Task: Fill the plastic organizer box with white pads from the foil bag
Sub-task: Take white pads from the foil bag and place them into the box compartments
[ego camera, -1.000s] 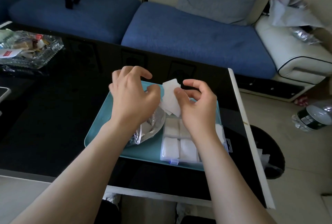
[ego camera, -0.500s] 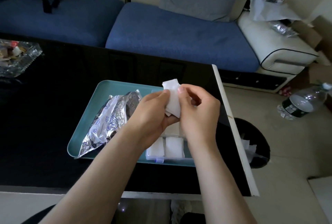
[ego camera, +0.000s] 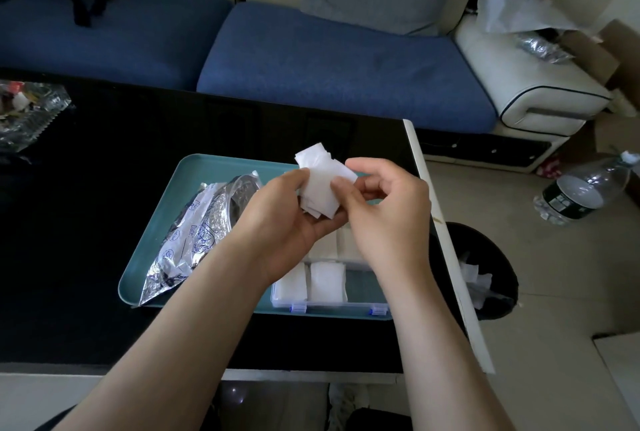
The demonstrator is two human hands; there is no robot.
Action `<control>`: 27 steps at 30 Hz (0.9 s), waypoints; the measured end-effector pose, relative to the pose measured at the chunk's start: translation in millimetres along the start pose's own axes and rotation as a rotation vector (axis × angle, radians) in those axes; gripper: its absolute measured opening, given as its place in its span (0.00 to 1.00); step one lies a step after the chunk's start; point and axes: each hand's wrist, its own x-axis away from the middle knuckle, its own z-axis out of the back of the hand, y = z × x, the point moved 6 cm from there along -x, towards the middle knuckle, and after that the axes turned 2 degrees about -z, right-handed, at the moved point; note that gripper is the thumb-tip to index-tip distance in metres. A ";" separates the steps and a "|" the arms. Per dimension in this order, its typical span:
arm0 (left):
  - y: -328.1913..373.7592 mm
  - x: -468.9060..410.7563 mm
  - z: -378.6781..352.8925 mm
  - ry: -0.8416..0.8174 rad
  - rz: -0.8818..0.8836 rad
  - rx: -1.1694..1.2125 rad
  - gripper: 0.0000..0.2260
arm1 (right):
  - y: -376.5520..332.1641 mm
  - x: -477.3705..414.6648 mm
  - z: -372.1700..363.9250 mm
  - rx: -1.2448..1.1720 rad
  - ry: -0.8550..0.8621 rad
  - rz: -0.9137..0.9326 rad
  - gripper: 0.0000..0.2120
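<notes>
Head cam, starting at the bottom of the frame: both bare forearms come up from the lower edge and meet over the middle. Closest thing on the surface [ego camera: 86, 240] is the clear plastic organizer box [ego camera: 332, 306], sitting at the front right of a teal tray [ego camera: 156, 250], blue clips on its front wall. Two front compartments on the left side each have a white pad [ego camera: 327, 281] in them, and the one to their right just shows teal through the bottom. The next row back looks white too, but the hands cover most of it.

Right above the box, the left hand [ego camera: 277, 223] is curled around a small stack of white pads [ego camera: 320, 188], thumb across the front, and the stack fans out a bit at the top. The right hand [ego camera: 384, 212] has thumb and forefinger pinching the right edge of that same stack, other fingers curled in.

Left of the hands, the foil bag [ego camera: 197, 236] lies crumpled on the tray, open mouth pointing toward the far side.

Past the surface's right edge there's a black bin [ego camera: 485, 278] on the floor with white scraps in it, and further right a plastic bottle [ego camera: 581, 191] on its side. A glass dish [ego camera: 31, 112] sits at the left edge, and a blue sofa [ego camera: 329, 67] runs across the top of the frame.
</notes>
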 end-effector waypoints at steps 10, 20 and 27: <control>-0.8 -3.9 -4.0 -0.067 0.015 -0.017 0.17 | 4.7 -3.3 -4.5 0.099 -0.062 -0.014 0.15; 6.4 -10.8 17.0 0.109 -0.059 -0.123 0.14 | 3.8 -9.0 13.7 0.045 0.021 0.010 0.06; 5.9 -9.1 12.3 0.066 -0.024 -0.159 0.17 | -3.2 -8.9 5.4 -0.064 -0.203 -0.029 0.10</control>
